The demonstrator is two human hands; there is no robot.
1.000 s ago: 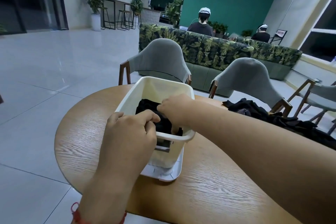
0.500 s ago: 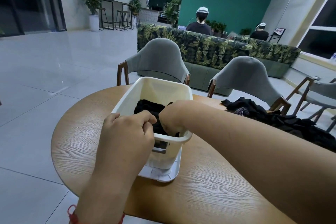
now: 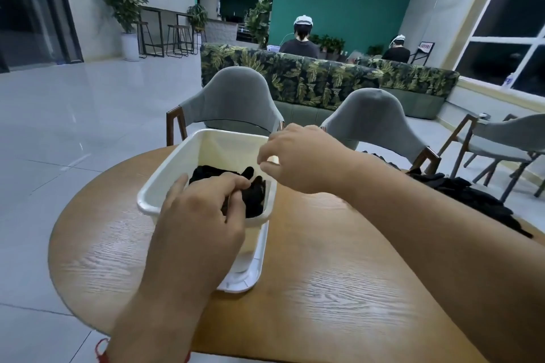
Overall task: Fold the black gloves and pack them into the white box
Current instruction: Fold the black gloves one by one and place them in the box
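Note:
The white box (image 3: 165,183) stands on the round wooden table, on top of its white lid (image 3: 250,274). Black gloves (image 3: 253,197) lie inside the box. My left hand (image 3: 200,215) reaches over the near rim, and its curled fingers press down on the gloves. My right hand (image 3: 298,159) hovers above the box's right rim with loosely curled fingers and nothing in it. More black gloves (image 3: 460,194) lie in a loose pile at the table's right side, partly hidden by my right forearm.
Two grey chairs (image 3: 233,103) stand just behind the table (image 3: 339,274), a third at the right. Beyond them is a leaf-patterned sofa with two people seated behind it, facing away. Tiled floor opens to the left.
My right hand has lifted out of the box and now sits above its right rim, holding nothing. My left hand has pushed deeper into the box onto the gloves.

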